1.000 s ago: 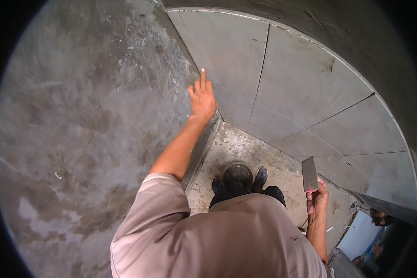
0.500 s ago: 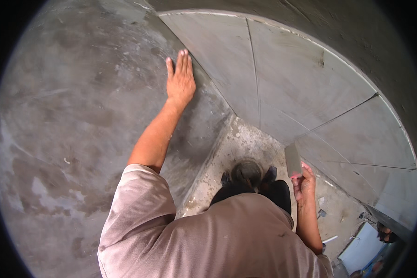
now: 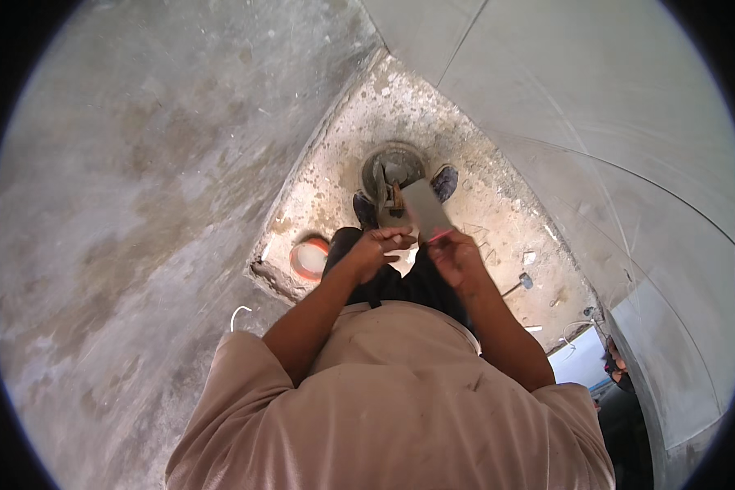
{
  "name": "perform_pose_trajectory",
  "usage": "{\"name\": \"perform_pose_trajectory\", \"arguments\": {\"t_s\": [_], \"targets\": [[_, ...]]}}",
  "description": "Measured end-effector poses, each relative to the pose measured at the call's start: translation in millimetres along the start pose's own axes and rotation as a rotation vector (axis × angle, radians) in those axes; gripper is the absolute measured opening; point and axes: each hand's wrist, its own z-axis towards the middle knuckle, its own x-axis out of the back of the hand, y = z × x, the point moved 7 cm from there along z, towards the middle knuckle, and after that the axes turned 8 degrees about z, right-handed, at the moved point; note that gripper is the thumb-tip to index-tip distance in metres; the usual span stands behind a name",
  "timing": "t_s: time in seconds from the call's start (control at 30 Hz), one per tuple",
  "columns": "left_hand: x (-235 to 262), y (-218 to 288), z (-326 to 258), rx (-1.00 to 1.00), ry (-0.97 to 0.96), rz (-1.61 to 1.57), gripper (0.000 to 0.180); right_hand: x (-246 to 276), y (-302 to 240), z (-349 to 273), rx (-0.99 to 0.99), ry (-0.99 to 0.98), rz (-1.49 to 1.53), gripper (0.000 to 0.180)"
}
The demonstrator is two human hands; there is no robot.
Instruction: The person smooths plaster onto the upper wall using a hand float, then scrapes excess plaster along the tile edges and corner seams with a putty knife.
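Over to the left, a round orange-rimmed bucket (image 3: 324, 246) is seen on the speckled concrete floor (image 3: 416, 98); a thin, curved white strip (image 3: 233, 315) is spotted near it; rightward, a dark grey-headed, thin-handled tool (image 3: 526, 280) is picked out near a small whitish square chip (image 3: 530, 257); a flat pale-blue panel (image 3: 576, 355) is glimpsed beyond.

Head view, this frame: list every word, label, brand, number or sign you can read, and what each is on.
None can be read.
No lettering shows on the flat grey trowel in the right hand, the bucket, the orange-rimmed container, the wall tiles or the shirt.
The dark items at lower right are too small to tell.
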Motion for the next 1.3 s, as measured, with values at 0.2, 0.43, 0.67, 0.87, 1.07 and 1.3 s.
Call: {"name": "perform_pose_trajectory", "arguments": {"t_s": [0.2,0.43,0.67,0.87,1.07,1.3], "targets": [[48.9,-59.1,8.7,-0.154,-0.157,-0.386,0.050,16.5,119.2,25.6,-0.249,0.104,-0.086,0.016],[153.3,-106.1,30.6,-0.199,0.036,-0.649,0.043,75.9,158.3,123.0,-0.282,0.146,-0.831,0.018],[277.6,-189.8,15.9,-0.004,0.283,-0.632,0.045,219.2,73.2,120.2,0.346,0.711,-1.060,0.022],[304.7,-192.2,25.4,0.112,0.238,-0.295,0.043,273.9,88.5,21.6,0.200,0.869,-1.548,0.063],[260.4,-167.3,40.8,0.153,0.130,-0.016,0.041,319.2,155.1,-47.7,-0.029,0.823,-1.117,0.101],[205.2,-209.5,44.3,0.242,0.123,0.122,0.044,366.8,203.9,-72.3,-0.588,0.801,-1.375,0.109]]}}
